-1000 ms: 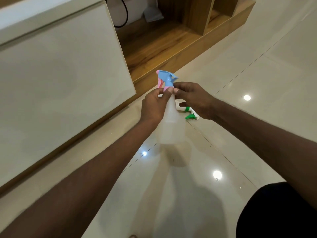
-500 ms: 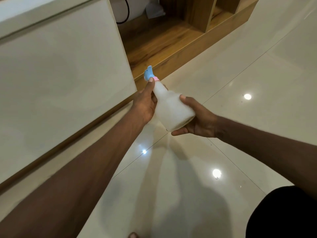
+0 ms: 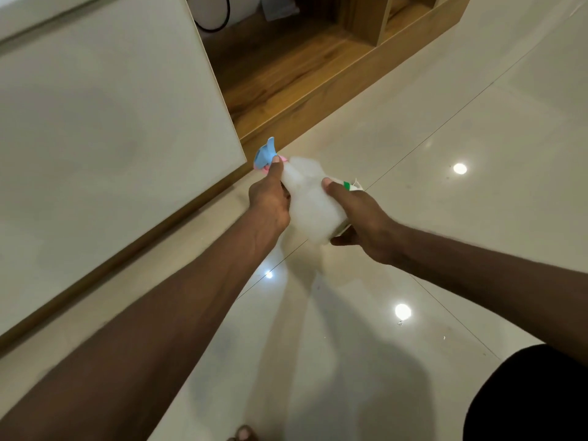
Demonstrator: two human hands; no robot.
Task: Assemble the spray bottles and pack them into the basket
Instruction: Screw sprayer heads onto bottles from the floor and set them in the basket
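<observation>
A translucent white spray bottle (image 3: 310, 202) lies tilted between both hands, above the floor. Its blue and pink spray head (image 3: 265, 154) points up and to the left. My left hand (image 3: 270, 198) grips the neck just below the head, thumb against the pink collar. My right hand (image 3: 359, 218) holds the bottle's body and base from the right. Behind my right hand a second sprayer part, green and white (image 3: 351, 185), lies on the floor, mostly hidden. No basket is in view.
A cream cabinet panel (image 3: 105, 148) fills the left. A low wooden platform (image 3: 286, 78) with an upright wooden divider (image 3: 369, 17) runs across the back. Glossy cream floor tiles (image 3: 477, 218) spread to the right and below. My dark-clothed knee (image 3: 534, 396) sits bottom right.
The bottle went from hanging upright under both hands at its head to lying tilted. My right hand moved down to the base; my left stays at the neck.
</observation>
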